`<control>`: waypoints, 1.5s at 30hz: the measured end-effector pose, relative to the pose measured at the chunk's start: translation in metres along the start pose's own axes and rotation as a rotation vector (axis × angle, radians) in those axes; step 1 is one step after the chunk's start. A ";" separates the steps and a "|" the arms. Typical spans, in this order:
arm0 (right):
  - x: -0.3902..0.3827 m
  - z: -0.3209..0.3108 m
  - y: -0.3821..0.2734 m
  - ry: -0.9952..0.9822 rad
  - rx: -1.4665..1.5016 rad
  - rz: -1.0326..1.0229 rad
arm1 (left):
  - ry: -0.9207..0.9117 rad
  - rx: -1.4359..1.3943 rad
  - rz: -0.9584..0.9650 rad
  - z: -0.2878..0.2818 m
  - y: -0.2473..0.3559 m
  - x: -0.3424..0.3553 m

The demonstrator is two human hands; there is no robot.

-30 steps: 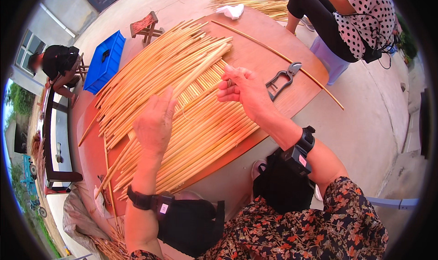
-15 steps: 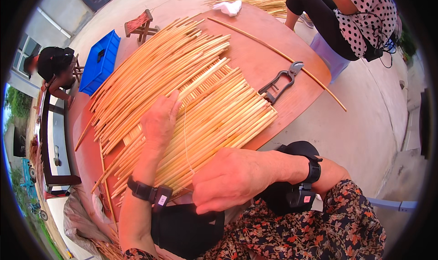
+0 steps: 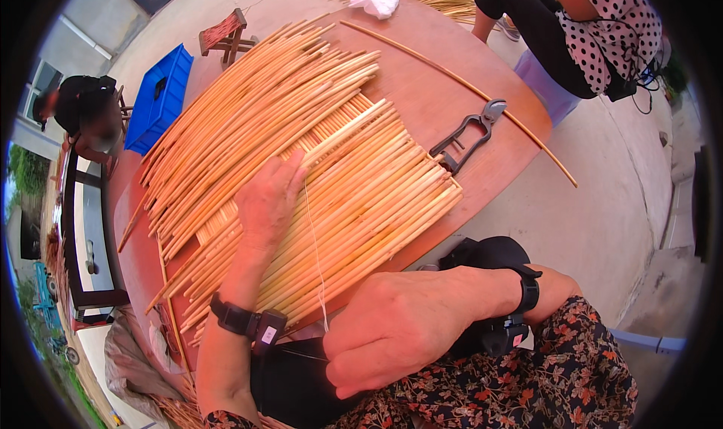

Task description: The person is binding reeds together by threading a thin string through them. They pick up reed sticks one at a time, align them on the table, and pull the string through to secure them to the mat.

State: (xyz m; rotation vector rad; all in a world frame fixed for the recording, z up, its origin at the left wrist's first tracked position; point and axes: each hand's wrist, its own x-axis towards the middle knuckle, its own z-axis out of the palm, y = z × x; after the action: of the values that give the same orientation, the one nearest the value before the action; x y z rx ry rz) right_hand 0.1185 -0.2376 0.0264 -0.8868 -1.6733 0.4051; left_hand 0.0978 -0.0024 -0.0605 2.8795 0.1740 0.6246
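The left hand point(image 3: 269, 196) lies palm down, its fingers together over the long golden-brown stalks point(image 3: 361, 196); whether they grip cannot be told. At the near edge, the right hand point(image 3: 399, 327) is a curled fist, fingers clamped on one thin white thread point(image 3: 315, 252) that runs from beside the left fingers. The stalks, too overlapped to count, spread beneath and around the left hand on the reddish-brown counter point(image 3: 422, 105). To the right lie one pair of dark metal shears point(image 3: 488, 118) and one single stalk point(image 3: 452, 75).
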 end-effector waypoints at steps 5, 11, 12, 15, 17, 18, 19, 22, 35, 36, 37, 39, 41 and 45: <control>0.002 -0.002 -0.005 0.006 0.039 -0.018 | -0.006 -0.022 -0.006 -0.001 0.001 -0.001; 0.002 -0.002 -0.008 0.003 0.057 -0.023 | 0.004 -0.017 0.002 0.000 0.002 0.000; 0.003 -0.003 -0.008 -0.002 0.063 -0.028 | 0.000 -0.015 0.000 0.000 0.001 0.000; 0.005 -0.007 -0.004 0.069 0.166 -0.134 | 0.007 -0.023 -0.003 0.000 0.001 0.000; 0.007 -0.012 -0.006 0.149 0.241 -0.157 | 0.002 -0.019 -0.009 0.000 0.001 -0.001; 0.007 -0.016 -0.007 0.178 0.274 -0.157 | 0.000 -0.018 -0.012 0.001 0.000 -0.001; 0.007 -0.020 -0.009 0.207 0.307 -0.158 | 0.009 -0.025 -0.006 0.001 0.000 0.000; 0.007 -0.036 -0.011 0.253 0.413 -0.146 | 0.028 -0.029 0.002 0.003 -0.001 -0.001; -0.001 -0.058 0.001 0.295 0.880 -0.246 | 0.011 0.008 -0.005 0.005 -0.001 -0.003; -0.004 -0.054 0.001 0.349 0.866 -0.188 | 0.016 0.010 -0.001 0.005 -0.002 -0.003; -0.007 -0.051 0.000 0.407 0.856 -0.131 | 0.011 0.010 -0.005 0.005 -0.002 -0.003; -0.011 -0.048 -0.002 0.508 0.735 0.077 | 0.009 0.012 -0.005 0.005 -0.002 -0.003; -0.010 -0.051 0.001 0.530 0.583 0.201 | 0.013 0.024 -0.004 0.005 -0.002 -0.003; -0.003 -0.054 0.010 0.524 0.274 0.524 | -0.006 0.045 -0.006 0.002 -0.002 -0.003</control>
State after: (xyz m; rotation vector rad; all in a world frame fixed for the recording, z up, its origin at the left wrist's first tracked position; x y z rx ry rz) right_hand 0.1726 -0.2428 0.0335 -1.1054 -0.8719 0.6703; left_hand 0.0954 -0.0010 -0.0637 2.9230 0.1982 0.6181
